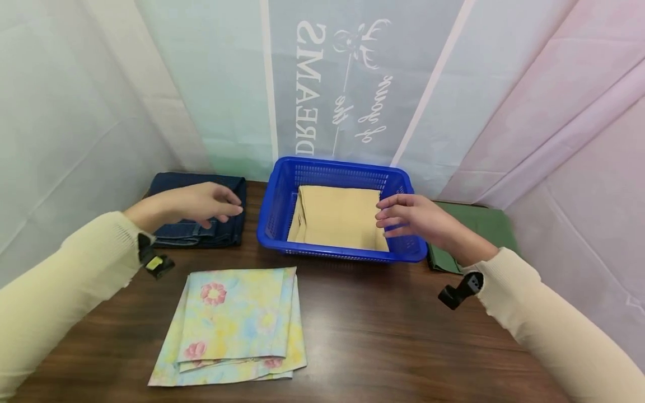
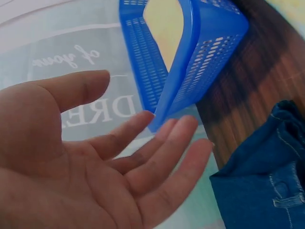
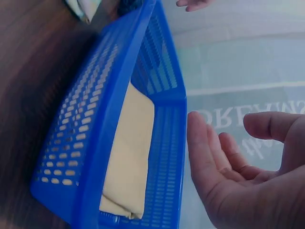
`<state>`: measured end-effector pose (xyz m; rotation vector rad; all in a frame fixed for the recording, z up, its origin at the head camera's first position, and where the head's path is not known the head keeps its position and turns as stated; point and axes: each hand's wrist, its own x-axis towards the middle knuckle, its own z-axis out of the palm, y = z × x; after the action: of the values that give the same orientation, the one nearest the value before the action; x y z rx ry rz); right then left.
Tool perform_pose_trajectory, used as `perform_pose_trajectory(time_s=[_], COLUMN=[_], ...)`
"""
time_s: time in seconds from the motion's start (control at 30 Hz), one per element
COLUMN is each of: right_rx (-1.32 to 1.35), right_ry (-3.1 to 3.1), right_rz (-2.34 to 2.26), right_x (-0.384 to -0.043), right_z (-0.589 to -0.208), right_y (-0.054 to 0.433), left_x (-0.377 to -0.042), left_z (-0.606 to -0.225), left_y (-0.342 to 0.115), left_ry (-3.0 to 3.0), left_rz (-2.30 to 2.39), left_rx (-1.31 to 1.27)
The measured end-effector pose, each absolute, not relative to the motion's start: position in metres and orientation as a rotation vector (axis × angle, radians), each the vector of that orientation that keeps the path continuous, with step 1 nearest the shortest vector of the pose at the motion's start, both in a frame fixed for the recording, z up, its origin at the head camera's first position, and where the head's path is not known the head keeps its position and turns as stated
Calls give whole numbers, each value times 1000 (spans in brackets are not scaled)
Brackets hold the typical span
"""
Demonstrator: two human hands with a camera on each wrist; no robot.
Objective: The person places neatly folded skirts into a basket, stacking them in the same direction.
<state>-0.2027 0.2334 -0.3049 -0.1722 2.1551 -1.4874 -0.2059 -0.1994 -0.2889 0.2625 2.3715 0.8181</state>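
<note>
Folded beige cloth (image 1: 342, 218) lies inside a blue plastic basket (image 1: 327, 253) at the back middle of the table. My right hand (image 1: 410, 217) hovers over the basket's right end, fingers relaxed and holding nothing. In the right wrist view its fingers (image 3: 205, 152) overlap the edge of the basket's far side. Off to the left, my left hand (image 1: 201, 202) hangs over a dark blue pair of folded jeans (image 1: 229, 226), its palm bare and fingers loosely bent. The left wrist view shows the jeans (image 2: 259, 181) below that hand, with the basket (image 2: 178, 81) beyond.
A folded floral cloth (image 1: 237, 319) lies on the brown wooden table (image 1: 383, 336) in front, left of centre. Folded green fabric (image 1: 476, 229) sits right of the basket, partly behind my right forearm. A printed curtain (image 1: 227, 84) hangs along the table's back edge.
</note>
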Motion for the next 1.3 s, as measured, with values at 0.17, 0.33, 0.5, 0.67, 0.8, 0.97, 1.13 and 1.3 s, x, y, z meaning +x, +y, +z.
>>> perform_pose_trajectory(time_s=[0.17, 0.33, 0.5, 0.67, 0.8, 0.97, 1.13, 1.3], right_rx=[-220, -291, -344, -356, -321, -253, -210, -177], right_ry=[2092, 1996, 1912, 1827, 1748, 1668, 1624, 1607], right_rz=[-1476, -1433, -1382, -1366, -1347, -1367, -1393, -1406], right_x=[-181, -159, -143, -125, -111, -100, -93, -87], right_z=[-304, -308, -319, -338, -355, -374, -390, -401], right_y=[233, 233, 232, 232, 235, 241, 246, 251], left_x=[-178, -148, -124, -116, -114, -103, -93, -88], left_z=[-307, -328, -359, -411, -442, -432, -418, -418], left_y=[-225, -253, -276, -305, -323, -305, -282, -272], left_ry=[2392, 2345, 2364, 2362, 2244, 2082, 1971, 1911], left_rz=[853, 876, 782, 654, 732, 990, 1170, 1303], left_rx=[233, 160, 71, 57, -84, -181, -252, -278])
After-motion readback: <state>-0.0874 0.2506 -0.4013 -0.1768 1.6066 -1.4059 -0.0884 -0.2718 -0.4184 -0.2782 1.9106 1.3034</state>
